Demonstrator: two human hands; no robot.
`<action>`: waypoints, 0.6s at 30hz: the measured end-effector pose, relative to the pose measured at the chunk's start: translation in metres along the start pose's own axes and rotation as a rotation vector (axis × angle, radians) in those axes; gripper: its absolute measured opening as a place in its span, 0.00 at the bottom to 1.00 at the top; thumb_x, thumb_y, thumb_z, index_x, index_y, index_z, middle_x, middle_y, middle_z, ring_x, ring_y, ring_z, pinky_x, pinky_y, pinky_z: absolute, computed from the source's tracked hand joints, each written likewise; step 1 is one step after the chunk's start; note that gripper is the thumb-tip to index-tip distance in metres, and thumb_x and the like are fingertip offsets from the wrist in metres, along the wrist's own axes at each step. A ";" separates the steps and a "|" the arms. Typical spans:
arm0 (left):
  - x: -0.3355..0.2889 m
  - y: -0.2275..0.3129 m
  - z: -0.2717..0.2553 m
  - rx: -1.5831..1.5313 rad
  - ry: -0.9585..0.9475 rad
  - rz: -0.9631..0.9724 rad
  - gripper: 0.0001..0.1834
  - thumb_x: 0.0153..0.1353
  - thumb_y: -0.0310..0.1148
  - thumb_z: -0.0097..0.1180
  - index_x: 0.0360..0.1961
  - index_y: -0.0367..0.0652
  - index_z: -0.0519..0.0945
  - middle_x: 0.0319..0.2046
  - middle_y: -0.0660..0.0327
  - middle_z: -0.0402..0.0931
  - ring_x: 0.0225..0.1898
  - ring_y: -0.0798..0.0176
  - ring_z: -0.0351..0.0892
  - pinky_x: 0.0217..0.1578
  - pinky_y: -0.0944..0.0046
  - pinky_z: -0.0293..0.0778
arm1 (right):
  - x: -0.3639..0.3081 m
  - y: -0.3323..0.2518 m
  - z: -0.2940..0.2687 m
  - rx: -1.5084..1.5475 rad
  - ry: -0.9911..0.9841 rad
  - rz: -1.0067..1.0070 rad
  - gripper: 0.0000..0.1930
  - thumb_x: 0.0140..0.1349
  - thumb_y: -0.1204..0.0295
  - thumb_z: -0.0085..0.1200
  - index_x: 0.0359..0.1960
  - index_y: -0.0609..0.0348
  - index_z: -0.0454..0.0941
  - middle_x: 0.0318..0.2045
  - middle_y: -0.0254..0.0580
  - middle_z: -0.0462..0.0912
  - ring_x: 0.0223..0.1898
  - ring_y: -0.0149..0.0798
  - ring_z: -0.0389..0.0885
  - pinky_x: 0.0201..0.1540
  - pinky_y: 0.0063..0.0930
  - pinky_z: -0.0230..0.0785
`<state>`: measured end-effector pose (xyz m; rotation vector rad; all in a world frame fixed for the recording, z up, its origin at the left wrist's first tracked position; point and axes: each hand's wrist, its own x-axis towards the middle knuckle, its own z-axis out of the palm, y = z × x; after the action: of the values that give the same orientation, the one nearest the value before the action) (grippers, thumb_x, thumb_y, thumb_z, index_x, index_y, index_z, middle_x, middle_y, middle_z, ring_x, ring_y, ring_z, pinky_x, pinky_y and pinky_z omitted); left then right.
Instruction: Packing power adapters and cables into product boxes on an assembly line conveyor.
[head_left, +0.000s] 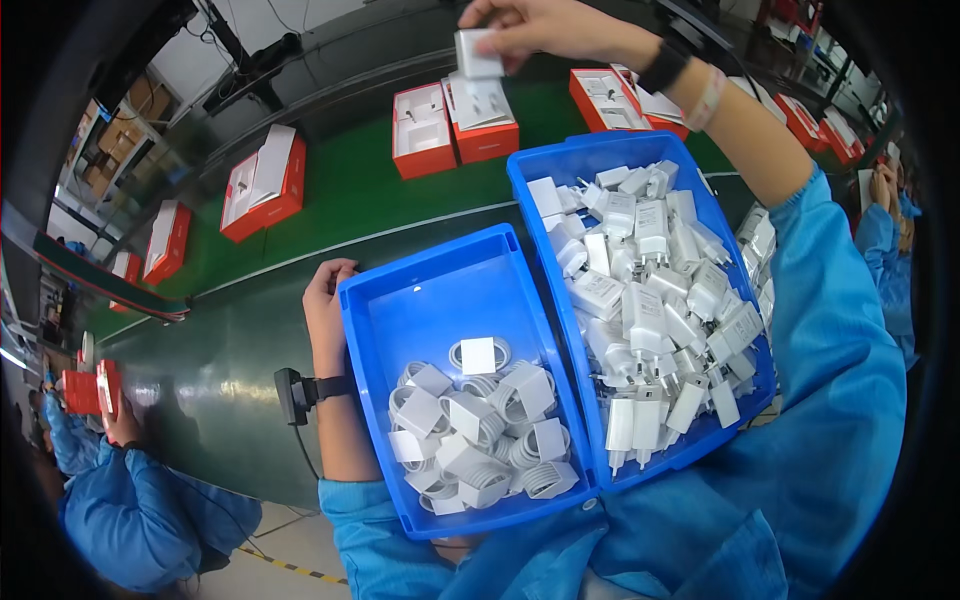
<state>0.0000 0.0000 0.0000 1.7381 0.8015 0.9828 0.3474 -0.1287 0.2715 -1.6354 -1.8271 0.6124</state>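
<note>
While partly cut off, right hand (pixel 545 25) pinching white charger (pixel 476 55); left hand (pixel 325 305) grip hidden.

The premises were a factory packing line for small electronics; a long green conveyor belt (pixel 330 205) carried a row of open red product boxes (pixel 422 130) with white inserts; two blue plastic bins (pixel 440 300) held bulk stock, one of white plug adapters (pixel 650 300), one of coiled white cables (pixel 480 430); workers in identical blue smocks (pixel 140 520) sat along the belt; stacked cardboard cartons (pixel 110 135) stood in the background.
</note>
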 end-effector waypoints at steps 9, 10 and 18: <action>0.002 0.001 0.008 -0.114 -0.015 -0.029 0.09 0.67 0.30 0.55 0.40 0.35 0.82 0.27 0.65 0.79 0.28 0.76 0.74 0.30 0.73 0.71 | 0.121 0.102 0.039 -0.269 0.319 0.045 0.16 0.59 0.65 0.64 0.47 0.58 0.81 0.30 0.40 0.85 0.27 0.29 0.83 0.35 0.25 0.76; -0.001 0.007 0.008 -0.075 -0.005 -0.013 0.09 0.67 0.30 0.55 0.40 0.35 0.82 0.26 0.65 0.80 0.27 0.76 0.74 0.29 0.73 0.71 | 0.124 0.108 0.044 -0.266 0.310 0.036 0.16 0.59 0.65 0.64 0.47 0.58 0.81 0.30 0.40 0.85 0.27 0.29 0.83 0.35 0.25 0.76; 0.002 0.010 0.006 -0.050 -0.008 -0.027 0.10 0.68 0.32 0.54 0.40 0.35 0.82 0.27 0.66 0.80 0.28 0.76 0.75 0.30 0.74 0.72 | 0.132 0.142 0.055 -0.345 0.332 0.169 0.16 0.61 0.67 0.61 0.48 0.61 0.81 0.27 0.41 0.84 0.25 0.31 0.82 0.32 0.26 0.76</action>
<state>0.0072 -0.0043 0.0084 1.6834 0.7870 0.9693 0.4023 0.0238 0.1511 -1.9933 -1.6220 0.0806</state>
